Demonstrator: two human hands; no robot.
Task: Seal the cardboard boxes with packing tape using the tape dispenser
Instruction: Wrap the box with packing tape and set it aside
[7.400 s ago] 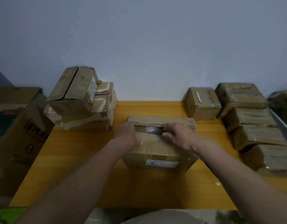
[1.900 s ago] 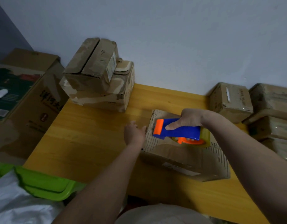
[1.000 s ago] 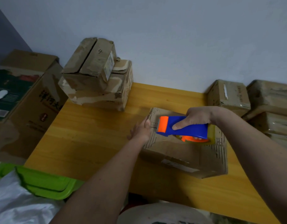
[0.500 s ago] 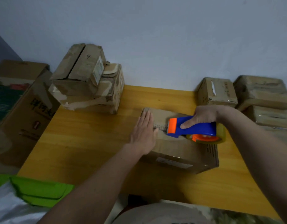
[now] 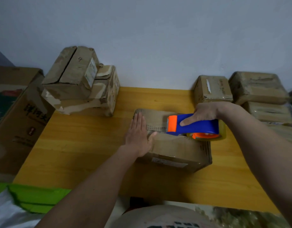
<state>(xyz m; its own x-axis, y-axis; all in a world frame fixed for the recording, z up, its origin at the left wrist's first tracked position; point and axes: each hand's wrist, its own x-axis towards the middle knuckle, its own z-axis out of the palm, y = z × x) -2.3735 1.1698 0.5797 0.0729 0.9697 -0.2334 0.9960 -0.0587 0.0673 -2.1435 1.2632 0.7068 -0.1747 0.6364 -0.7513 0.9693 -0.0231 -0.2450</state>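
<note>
Tape roll (image 5: pixel 222 132) mostly behind dispenser (image 5: pixel 196 125); box label (image 5: pixel 170 162) unreadable

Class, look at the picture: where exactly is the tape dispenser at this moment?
In the head view the tape dispenser sits right of centre on top of the middle cardboard box, gripped by the right hand, with the left hand flat beside it.

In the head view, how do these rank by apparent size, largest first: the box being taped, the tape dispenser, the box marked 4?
1. Box being taped
2. Box marked 4, though it sits farther away, so this is unsure
3. Tape dispenser, clearly smallest
</note>
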